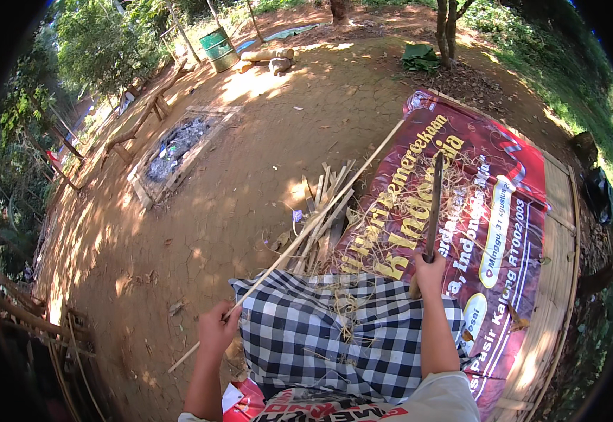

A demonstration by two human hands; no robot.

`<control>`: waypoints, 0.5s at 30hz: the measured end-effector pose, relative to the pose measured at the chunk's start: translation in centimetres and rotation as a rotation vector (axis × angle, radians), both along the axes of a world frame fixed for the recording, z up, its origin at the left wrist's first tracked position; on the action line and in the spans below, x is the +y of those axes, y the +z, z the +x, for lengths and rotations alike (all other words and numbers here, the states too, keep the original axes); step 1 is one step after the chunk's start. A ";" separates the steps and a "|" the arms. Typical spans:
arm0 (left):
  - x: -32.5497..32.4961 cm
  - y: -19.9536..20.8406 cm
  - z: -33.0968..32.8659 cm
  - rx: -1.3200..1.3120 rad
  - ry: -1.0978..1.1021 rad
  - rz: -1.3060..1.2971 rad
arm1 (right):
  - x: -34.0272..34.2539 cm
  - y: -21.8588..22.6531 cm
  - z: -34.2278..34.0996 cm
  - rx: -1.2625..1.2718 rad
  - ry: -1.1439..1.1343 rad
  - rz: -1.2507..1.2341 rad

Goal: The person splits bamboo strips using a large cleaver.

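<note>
A long thin bamboo strip (271, 267) slants across the view from lower left to upper right. My left hand (217, 328) is closed round it near its lower end. In my right hand (429, 275) is the handle of a machete (433, 218), its long dark blade pointing up and away from me. The blade stands apart from the strip, over the banner. Across my lap lies a black-and-white checked cloth (320, 323) with some pale shavings on it. More curly shavings (419, 204) are scattered beneath and around the blade.
A red printed banner (531, 176) covers a bamboo platform (552, 281) on my right. Split bamboo pieces (331, 232) lie piled ahead. Farther left is an ash-filled fire pit (173, 151), with a green drum (218, 50) beyond. A black bag (599, 195) sits past the platform.
</note>
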State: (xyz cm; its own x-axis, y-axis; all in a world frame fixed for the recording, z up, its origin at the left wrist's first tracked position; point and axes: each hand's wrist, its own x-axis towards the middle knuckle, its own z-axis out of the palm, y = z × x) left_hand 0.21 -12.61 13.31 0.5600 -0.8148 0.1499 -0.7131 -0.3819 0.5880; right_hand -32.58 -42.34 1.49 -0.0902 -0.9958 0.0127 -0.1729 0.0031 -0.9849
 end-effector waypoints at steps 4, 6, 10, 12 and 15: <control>-0.9 -2.1 0.4 0.845 -0.043 0.083 | 0.6 -2.3 0.8 -0.106 0.070 -0.002; -1.7 -1.8 -0.5 0.985 -0.077 0.162 | 0.9 -1.9 1.5 -0.176 0.131 -0.065; -1.1 -2.5 -0.4 1.064 -0.164 0.296 | 3.5 4.5 5.2 -0.326 0.307 -0.035; -0.8 -3.1 -0.5 0.971 -0.234 0.321 | 4.1 5.3 5.7 -0.259 0.240 -0.086; 0.0 -3.9 -0.4 0.922 -0.211 0.333 | 5.2 6.2 6.2 -0.209 0.156 -0.194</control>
